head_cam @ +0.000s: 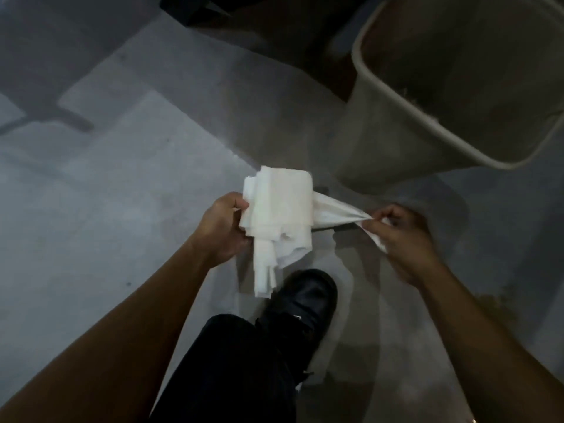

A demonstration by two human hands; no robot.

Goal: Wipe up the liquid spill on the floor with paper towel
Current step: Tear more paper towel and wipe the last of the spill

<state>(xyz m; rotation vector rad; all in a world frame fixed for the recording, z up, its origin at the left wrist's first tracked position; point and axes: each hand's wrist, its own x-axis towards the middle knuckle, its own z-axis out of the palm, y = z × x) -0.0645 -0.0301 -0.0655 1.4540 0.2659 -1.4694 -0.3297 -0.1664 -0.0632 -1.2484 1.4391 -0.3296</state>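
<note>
The left hand (224, 227) grips a soft, light wad of paper towel (279, 209) while the right hand (396, 236) pinches a stretched corner, held above the floor (122, 193) near a shoe (302, 303); it likely tears easily, so bunching suits wiping.

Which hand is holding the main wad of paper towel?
The left hand grips the folded wad of paper towel. The right hand only pinches a sheet being pulled out sideways from it.
</note>
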